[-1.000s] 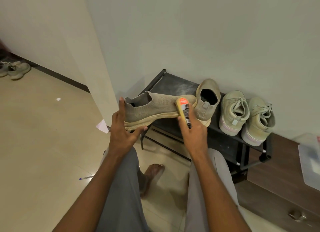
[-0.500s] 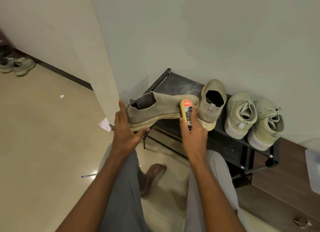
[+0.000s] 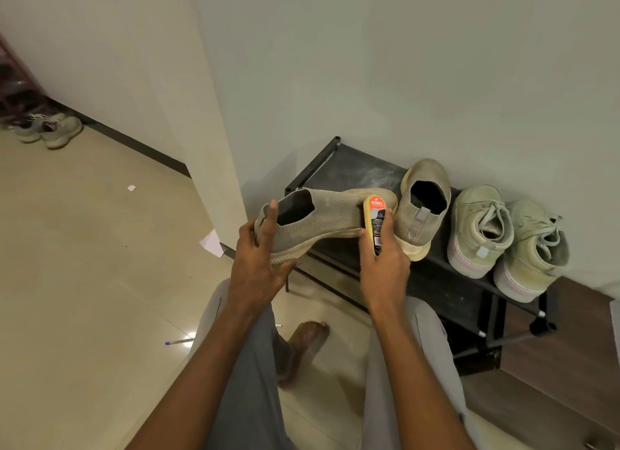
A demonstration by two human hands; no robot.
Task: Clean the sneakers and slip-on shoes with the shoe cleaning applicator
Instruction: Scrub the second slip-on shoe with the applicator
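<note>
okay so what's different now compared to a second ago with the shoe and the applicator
Little changed. The right hand keeps the shoe cleaning applicator against the toe end of the slip-on shoe, with no clear shift along it. The left hand still holds the heel end. The three shoes on the rack stayed put.

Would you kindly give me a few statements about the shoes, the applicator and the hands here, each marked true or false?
1. The left hand holds the slip-on shoe at its heel end. True.
2. The right hand is empty. False: it grips the shoe cleaning applicator.
3. The applicator touches the held shoe near its toe. True.
4. Both slip-on shoes sit on the black rack. False: only one does.
5. Two lace-up sneakers stand on the rack. True.
</note>
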